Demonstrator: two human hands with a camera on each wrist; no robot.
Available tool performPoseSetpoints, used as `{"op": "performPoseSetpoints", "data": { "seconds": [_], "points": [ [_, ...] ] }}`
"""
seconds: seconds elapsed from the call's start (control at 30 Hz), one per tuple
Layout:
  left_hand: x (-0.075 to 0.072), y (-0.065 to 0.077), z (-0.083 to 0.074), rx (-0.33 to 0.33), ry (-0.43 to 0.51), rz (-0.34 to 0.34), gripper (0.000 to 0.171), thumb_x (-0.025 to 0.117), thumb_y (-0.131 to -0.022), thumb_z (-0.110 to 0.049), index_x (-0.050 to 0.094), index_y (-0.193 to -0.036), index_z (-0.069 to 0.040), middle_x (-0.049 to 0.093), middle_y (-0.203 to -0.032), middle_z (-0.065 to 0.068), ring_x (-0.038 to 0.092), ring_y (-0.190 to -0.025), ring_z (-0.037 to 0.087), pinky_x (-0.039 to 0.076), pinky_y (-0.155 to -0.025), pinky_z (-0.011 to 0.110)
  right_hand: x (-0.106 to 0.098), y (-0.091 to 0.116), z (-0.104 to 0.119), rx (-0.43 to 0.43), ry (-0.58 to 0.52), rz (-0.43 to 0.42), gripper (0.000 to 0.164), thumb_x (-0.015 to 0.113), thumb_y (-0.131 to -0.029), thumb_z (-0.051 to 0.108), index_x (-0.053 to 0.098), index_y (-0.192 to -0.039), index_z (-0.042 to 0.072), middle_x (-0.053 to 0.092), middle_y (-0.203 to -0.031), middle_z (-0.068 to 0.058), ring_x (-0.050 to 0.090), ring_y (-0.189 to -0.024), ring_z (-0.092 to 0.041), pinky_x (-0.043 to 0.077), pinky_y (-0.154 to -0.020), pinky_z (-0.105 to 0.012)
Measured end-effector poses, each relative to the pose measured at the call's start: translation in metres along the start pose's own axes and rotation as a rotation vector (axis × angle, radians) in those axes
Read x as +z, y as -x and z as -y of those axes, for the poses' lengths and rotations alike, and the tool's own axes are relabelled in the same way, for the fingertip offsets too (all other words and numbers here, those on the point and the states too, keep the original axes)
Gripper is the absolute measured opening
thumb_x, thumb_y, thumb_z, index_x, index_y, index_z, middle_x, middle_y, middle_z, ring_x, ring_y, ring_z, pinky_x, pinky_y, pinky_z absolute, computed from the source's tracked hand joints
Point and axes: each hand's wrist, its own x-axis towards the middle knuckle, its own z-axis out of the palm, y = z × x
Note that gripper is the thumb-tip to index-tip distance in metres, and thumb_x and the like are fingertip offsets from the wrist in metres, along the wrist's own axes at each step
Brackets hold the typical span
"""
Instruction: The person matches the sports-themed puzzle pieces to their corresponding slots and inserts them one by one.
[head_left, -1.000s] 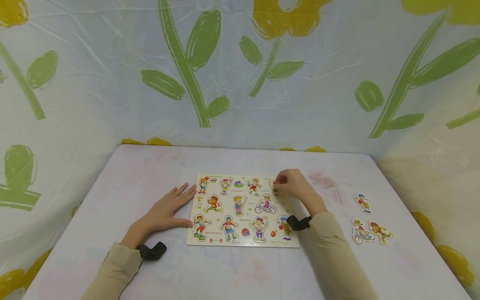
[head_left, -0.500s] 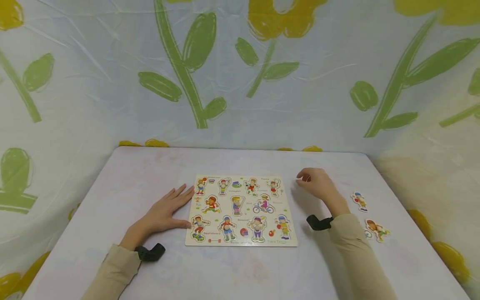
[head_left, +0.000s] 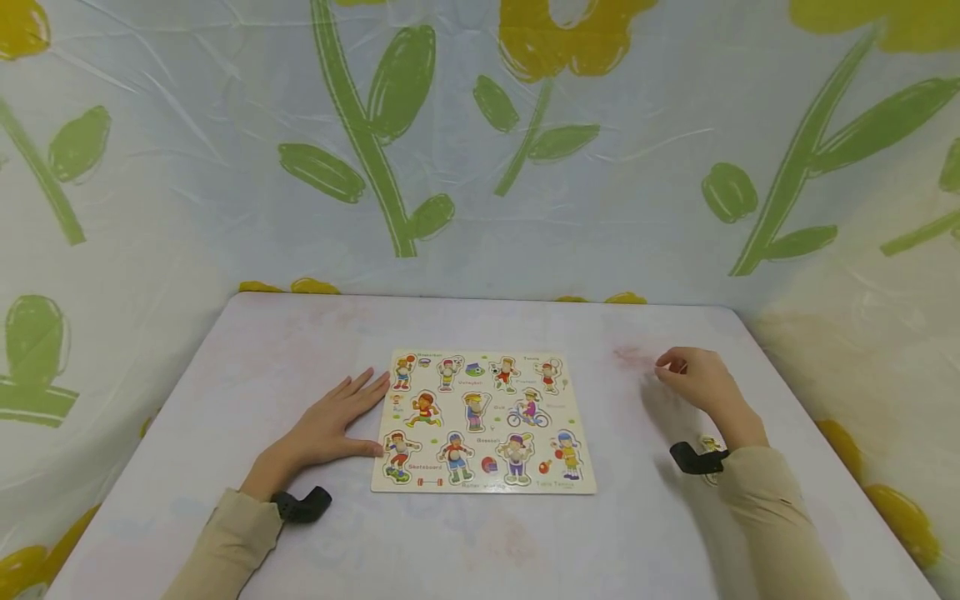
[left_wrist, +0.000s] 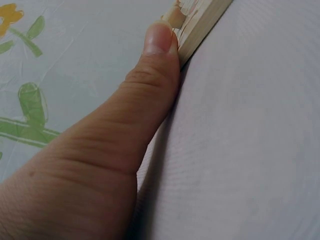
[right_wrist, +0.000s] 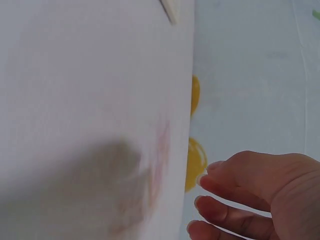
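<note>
A wooden picture puzzle board (head_left: 562, 421) with sports figures lies flat on the table, figures sitting across its face. My left hand (head_left: 337, 425) rests at the board's left edge with fingers and thumb spread; in the left wrist view the thumb (left_wrist: 155, 65) meets the board's edge. My right hand (head_left: 697, 379) hovers over the table to the right of the board, fingers loosely bent and nothing between them. In the right wrist view its fingertips (right_wrist: 202, 180) stand apart from the thumb. Below that wrist a puzzle piece (head_left: 708, 444) is partly covered by the black wrist camera.
The white table (head_left: 480, 550) carries the board and the piece at right. The right hand and forearm cover the spot beside that piece. A flower-printed cloth (head_left: 600, 208) surrounds the table at the back and sides. Black cameras (head_left: 303, 504) sit on the wrists.
My right hand has left the board's top right corner, where a tennis figure now shows, and moved right over the loose pieces. The left hand has stayed in place.
</note>
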Motion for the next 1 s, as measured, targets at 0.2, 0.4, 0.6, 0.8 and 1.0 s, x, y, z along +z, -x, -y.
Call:
{"op": "performPoseSetpoints", "data": {
  "seconds": [0.2,0.4,0.6,0.8,1.0],
  "points": [
    [-0.001,0.0,0.0,-0.005,0.005,0.014,0.106,0.068,-0.078,-0.07,0.028,-0.157,-0.012,0.026,-0.163,0.002,0.014,-0.151,0.027,0.011,-0.122,0.048,-0.012,0.016,-0.027,0.011,0.026,-0.016,0.018,0.065,-0.091,0.015,0.071,-0.095,-0.002,0.064,-0.079,-0.009,0.059,-0.073,-0.024,0.046,-0.056,-0.033],
    [-0.002,0.0,0.001,-0.023,0.011,0.036,0.107,0.067,-0.078,-0.071,0.026,-0.158,-0.014,0.023,-0.164,-0.002,0.011,-0.152,0.024,0.007,-0.123,0.045,-0.021,0.03,-0.052,0.107,-0.005,0.063,0.022,0.063,-0.093,0.015,0.069,-0.098,-0.006,0.065,-0.081,-0.01,0.057,-0.071,-0.021,0.048,-0.055,-0.031],
    [-0.002,0.0,0.001,-0.007,0.009,0.013,0.106,0.068,-0.078,-0.07,0.028,-0.157,-0.012,0.025,-0.163,0.001,0.014,-0.151,0.027,0.01,-0.122,0.047,-0.023,0.039,-0.073,0.154,0.013,0.09,0.022,0.066,-0.092,0.016,0.071,-0.095,-0.005,0.065,-0.08,-0.009,0.056,-0.077,-0.027,0.044,-0.061,-0.032],
    [-0.003,0.0,-0.001,-0.012,0.006,0.023,0.106,0.068,-0.078,-0.069,0.028,-0.158,-0.012,0.025,-0.163,0.002,0.014,-0.151,0.027,0.01,-0.122,0.049,-0.023,0.042,-0.079,0.201,0.0,0.142,0.02,0.068,-0.09,0.015,0.07,-0.095,-0.004,0.065,-0.081,-0.008,0.055,-0.077,-0.027,0.046,-0.063,-0.032],
    [-0.004,0.0,-0.003,-0.016,0.017,0.025,0.106,0.068,-0.078,-0.07,0.027,-0.158,-0.013,0.025,-0.163,0.001,0.014,-0.151,0.027,0.01,-0.122,0.048,-0.017,0.041,-0.083,0.208,-0.017,0.104,0.022,0.068,-0.089,0.013,0.066,-0.096,-0.007,0.064,-0.082,-0.011,0.056,-0.075,-0.027,0.047,-0.061,-0.031]
  ]
}}
